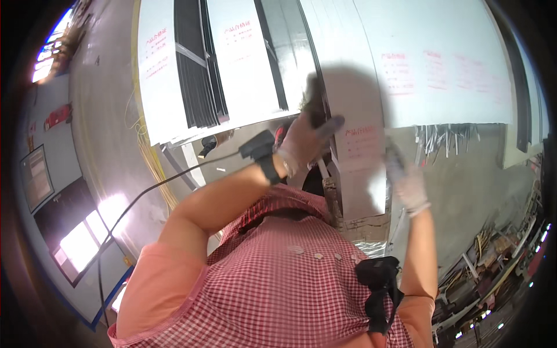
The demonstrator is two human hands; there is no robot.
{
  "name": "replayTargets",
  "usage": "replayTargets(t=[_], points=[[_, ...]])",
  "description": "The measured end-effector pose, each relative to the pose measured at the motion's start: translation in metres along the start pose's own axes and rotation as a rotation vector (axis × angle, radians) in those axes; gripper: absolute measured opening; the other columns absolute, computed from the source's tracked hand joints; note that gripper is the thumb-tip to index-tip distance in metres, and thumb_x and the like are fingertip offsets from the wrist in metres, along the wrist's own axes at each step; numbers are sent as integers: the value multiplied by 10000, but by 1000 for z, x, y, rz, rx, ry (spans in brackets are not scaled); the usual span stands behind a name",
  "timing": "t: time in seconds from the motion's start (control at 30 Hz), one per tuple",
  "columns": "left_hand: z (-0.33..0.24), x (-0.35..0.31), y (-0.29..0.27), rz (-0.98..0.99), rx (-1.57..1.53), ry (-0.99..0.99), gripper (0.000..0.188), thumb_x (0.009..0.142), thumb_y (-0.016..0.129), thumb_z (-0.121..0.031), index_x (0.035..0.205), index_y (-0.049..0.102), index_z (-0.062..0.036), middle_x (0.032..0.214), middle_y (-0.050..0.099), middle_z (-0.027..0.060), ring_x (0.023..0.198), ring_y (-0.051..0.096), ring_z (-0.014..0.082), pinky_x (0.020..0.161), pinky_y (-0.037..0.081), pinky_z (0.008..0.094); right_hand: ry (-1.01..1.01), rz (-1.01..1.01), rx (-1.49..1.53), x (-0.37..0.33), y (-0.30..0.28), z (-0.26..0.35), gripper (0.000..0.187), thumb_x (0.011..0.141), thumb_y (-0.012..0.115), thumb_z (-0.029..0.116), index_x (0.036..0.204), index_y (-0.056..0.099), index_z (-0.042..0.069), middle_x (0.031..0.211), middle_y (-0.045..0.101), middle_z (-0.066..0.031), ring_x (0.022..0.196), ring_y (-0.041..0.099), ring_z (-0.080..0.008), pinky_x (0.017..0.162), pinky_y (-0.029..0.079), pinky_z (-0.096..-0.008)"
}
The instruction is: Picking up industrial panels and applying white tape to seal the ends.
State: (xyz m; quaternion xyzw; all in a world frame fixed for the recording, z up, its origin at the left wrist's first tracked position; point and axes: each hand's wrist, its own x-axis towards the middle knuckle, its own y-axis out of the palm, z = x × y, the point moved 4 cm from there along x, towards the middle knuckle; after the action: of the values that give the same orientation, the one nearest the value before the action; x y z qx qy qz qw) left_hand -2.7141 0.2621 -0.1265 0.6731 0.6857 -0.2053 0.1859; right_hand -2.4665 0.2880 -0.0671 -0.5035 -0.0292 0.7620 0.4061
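Note:
A long white panel (361, 156) with red print lies lengthwise in front of me, its near end close to my body. My left hand (304, 139), in a pale glove with dark fingers, is at the panel's left edge. Its fingers stretch away from me and the thumb stands apart, reaching over the panel's edge. Beside the right edge is my right hand (409, 185), gloved alike and blurred, with its fingers pointing forward. Neither hand is seen closed round the panel. A shadow falls across the panel between them.
Stacked white printed sheets (243, 64) and dark strips (194, 81) lie on the left, with a wide white sheet (441, 75) on the right. Thin strips (444, 139) hang below that sheet. A black cable (174, 174) runs to my left wrist. Scrap lengths (481, 261) lie at lower right.

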Motion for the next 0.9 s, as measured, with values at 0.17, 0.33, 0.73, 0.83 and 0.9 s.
replayTargets(t=[0.17, 0.33, 0.73, 0.83, 0.9], points=[[90, -37, 38, 23, 262, 308, 681, 863, 730, -452, 1274, 507, 43, 965, 707, 192, 898, 690, 293, 817, 549, 402, -211, 56, -7, -48, 28, -50, 547, 930, 640, 294, 1424, 500, 104, 1257, 616, -255, 1136, 630, -384, 951, 501, -420], [78, -116, 58, 393, 391, 240, 474, 897, 715, -343, 1183, 598, 17, 1049, 676, 130, 926, 655, 221, 829, 534, 351, -107, 238, -169, -91, 16, -105, 484, 916, 674, 301, 1340, 576, 90, 1224, 661, -181, 1009, 690, -335, 911, 535, -357], [71, -54, -36, 325, 176, 145, 128, 866, 734, -145, 953, 722, -52, 828, 671, 61, 724, 649, 198, 699, 539, 327, -270, 189, -153, 28, -63, 18, 563, 858, 702, 363, 1244, 646, -42, 1074, 734, -188, 933, 713, -228, 866, 544, -338], [116, 10, 18, 426, 57, -99, 244, 864, 727, -116, 1098, 692, -55, 922, 679, 70, 836, 666, 195, 747, 557, 332, -242, 422, 362, 99, 6, -78, 474, 892, 715, 338, 1201, 665, -19, 1140, 710, -86, 1064, 640, -154, 970, 485, -310], [186, 49, 60, 507, -705, -159, 445, 879, 738, -162, 1286, 593, -57, 1064, 669, 62, 983, 647, 157, 835, 553, 308, -265, 547, 574, 129, 46, -103, 496, 893, 719, 351, 1226, 651, -10, 1153, 697, -79, 1085, 623, -159, 988, 476, -305]])
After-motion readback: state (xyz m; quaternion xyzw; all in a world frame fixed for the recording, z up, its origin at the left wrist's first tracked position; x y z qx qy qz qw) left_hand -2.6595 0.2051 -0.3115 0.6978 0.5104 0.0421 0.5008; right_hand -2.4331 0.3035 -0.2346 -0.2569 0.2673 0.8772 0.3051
